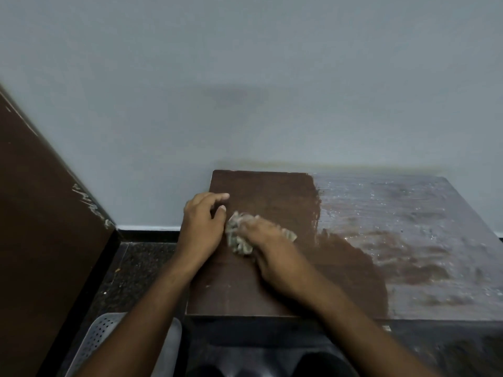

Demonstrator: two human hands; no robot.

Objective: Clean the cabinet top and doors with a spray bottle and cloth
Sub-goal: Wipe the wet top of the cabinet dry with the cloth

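Cloth (238, 235), pale, crumpled and blurred, lies bunched under our right hand (268, 247), which presses closed on it at the cabinet top's (272, 197) nine o'clock side; our left hand (201, 227) rests loosely open beside it; dusty grey film lies toward three o'clock

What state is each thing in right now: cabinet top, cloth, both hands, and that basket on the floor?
cabinet top: left part wiped dark, right part covered in pale wet residue.
cloth: crumpled, lying on the wiped part.
right hand: pressing down on the cloth, blurred.
left hand: empty, resting at the top's left edge, beside the cloth.
perforated basket: on the floor left of the cabinet; contents out of view.
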